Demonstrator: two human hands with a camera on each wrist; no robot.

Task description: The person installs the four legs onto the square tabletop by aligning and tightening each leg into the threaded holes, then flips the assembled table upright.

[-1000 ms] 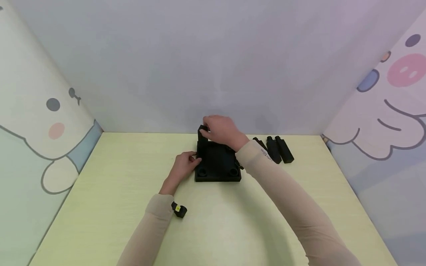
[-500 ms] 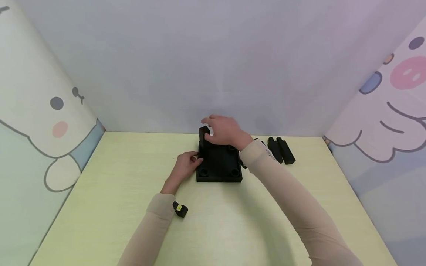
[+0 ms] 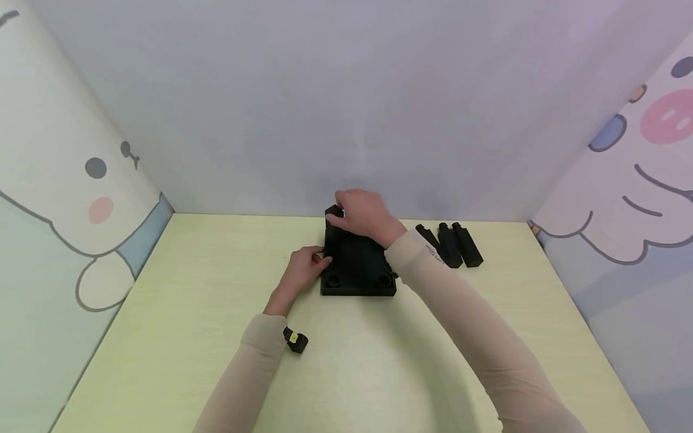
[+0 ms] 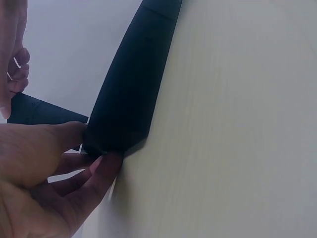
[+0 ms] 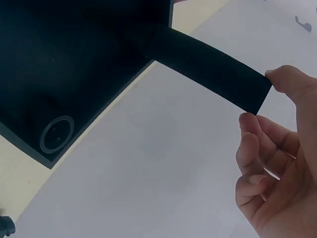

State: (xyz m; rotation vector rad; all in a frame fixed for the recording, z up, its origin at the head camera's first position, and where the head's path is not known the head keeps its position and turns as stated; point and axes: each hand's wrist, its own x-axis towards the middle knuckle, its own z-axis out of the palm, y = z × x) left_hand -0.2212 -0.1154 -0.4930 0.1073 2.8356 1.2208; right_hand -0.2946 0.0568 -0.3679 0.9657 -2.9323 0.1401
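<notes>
A black square tabletop [image 3: 358, 264] lies flat on the table with round sockets [image 3: 383, 281] at its corners. At its far left corner a black squared leg [image 5: 210, 68] stands upright. My right hand [image 3: 364, 211] pinches the top end of this leg between thumb and fingertips, as the right wrist view shows. My left hand [image 3: 299, 269] holds the left side of the tabletop. In the left wrist view its thumb and fingers [image 4: 101, 173] pinch the tabletop's corner beside the leg's foot. The far right socket is hidden behind my right hand in the head view.
Three loose black legs [image 3: 450, 245] with narrow knobbed ends lie side by side to the right of the tabletop, one partly behind my right sleeve. The pale yellow table [image 3: 216, 264] ends at a grey back wall [image 3: 260, 120]. Cartoon-printed panels flank both sides.
My right fingers spread off the top of the leg half a second ago and now close on it again. The left hand keeps its hold; the tabletop stays put.
</notes>
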